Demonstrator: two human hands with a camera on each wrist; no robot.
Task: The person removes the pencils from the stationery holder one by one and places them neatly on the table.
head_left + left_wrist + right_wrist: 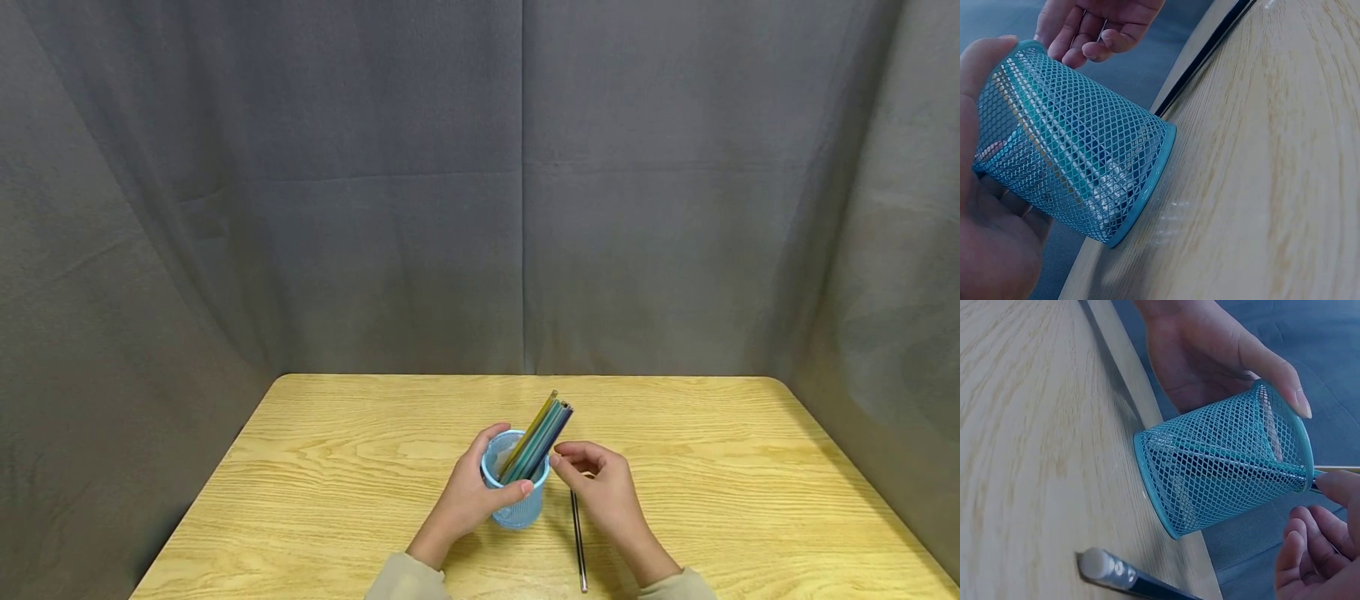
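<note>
Head view: we see a blue mesh cup (517, 512) at the near middle of the tabletop (337, 467). Our left hand (468, 498) grasps it from the left, the thumb along the near side of the rim and the fingers round the far side. A bundle of pencils (537, 447) leans in the cup, its upper ends pointing far and right; a yellow one lies on the left of the bundle, teal ones in the middle and a dark blue one on the right.

Our right hand (609, 492) is at the right of the rim, its fingers bent and its thumb close to the forefinger. In the right wrist view a fingertip is right by a dark pencil at the mouth; we cannot tell whether it pinches that pencil.

A loose black pencil (578, 542) lies on the tabletop, right of the cup, its far end by our right hand. Its near end has a pale eraser (1095, 564) in a silvery band.

We wear beige sleeves (408, 577), and a grey curtain (390, 208) hangs beyond the far edge.
</note>
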